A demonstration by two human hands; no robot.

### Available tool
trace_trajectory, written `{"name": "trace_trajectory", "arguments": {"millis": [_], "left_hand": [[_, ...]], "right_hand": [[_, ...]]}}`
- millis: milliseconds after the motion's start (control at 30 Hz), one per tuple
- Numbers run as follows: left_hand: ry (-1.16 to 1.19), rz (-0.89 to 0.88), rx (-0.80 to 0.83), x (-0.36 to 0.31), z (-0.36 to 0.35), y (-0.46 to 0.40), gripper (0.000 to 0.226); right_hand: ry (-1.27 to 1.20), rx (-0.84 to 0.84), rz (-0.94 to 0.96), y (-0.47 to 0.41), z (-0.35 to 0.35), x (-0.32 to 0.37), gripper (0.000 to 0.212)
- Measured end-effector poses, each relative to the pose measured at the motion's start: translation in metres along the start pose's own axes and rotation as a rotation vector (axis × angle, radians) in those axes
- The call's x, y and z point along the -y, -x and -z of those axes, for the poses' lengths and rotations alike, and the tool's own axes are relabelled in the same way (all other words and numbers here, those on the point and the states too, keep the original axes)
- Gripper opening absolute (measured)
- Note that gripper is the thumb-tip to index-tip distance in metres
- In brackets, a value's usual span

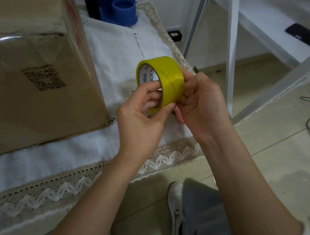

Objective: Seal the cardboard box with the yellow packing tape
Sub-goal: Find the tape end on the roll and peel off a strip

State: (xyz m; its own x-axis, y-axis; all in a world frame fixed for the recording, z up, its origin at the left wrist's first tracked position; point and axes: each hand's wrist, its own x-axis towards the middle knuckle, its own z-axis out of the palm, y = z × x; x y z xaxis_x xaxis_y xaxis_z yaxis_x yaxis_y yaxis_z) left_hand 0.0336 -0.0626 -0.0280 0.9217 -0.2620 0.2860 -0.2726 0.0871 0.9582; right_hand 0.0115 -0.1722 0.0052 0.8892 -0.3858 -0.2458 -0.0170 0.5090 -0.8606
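Note:
A roll of yellow packing tape (163,75) is held in the air above the table's right part. My left hand (141,116) grips it from below, with fingers through the white core. My right hand (201,100) pinches the outer band of the roll on its right side. The cardboard box (31,73) stands to the left on the white cloth, closed, with clear tape over its top edge and a printed code on its side. The box is apart from both hands.
A white tablecloth (111,53) with a lace border covers the table. A blue tape dispenser (116,8) stands at the back. White metal shelf legs (233,46) rise at the right. A dark phone (300,34) lies on a shelf. My shoe (176,206) is below.

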Motion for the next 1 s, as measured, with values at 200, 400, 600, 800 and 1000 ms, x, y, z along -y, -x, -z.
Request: {"name": "trace_trajectory", "arguments": {"millis": [200,400,600,800,1000], "left_hand": [[-0.005,0.000,-0.026,0.002,-0.002,0.001,0.043],[-0.021,0.000,-0.046,0.003,-0.001,0.001,0.043],[-0.035,-0.002,-0.031,0.002,-0.002,0.002,0.044],[-0.033,-0.005,-0.052,0.003,-0.002,0.001,0.043],[-0.064,-0.003,-0.064,0.008,-0.004,0.003,0.044]], "right_hand": [[0.014,-0.037,0.005,-0.002,-0.001,-0.003,0.047],[0.034,-0.031,0.044,-0.007,-0.001,-0.007,0.059],[-0.001,-0.067,0.042,-0.005,0.000,-0.011,0.065],[-0.002,-0.028,0.036,0.000,-0.006,-0.006,0.034],[-0.013,-0.081,0.036,0.002,-0.012,-0.005,0.038]]}}
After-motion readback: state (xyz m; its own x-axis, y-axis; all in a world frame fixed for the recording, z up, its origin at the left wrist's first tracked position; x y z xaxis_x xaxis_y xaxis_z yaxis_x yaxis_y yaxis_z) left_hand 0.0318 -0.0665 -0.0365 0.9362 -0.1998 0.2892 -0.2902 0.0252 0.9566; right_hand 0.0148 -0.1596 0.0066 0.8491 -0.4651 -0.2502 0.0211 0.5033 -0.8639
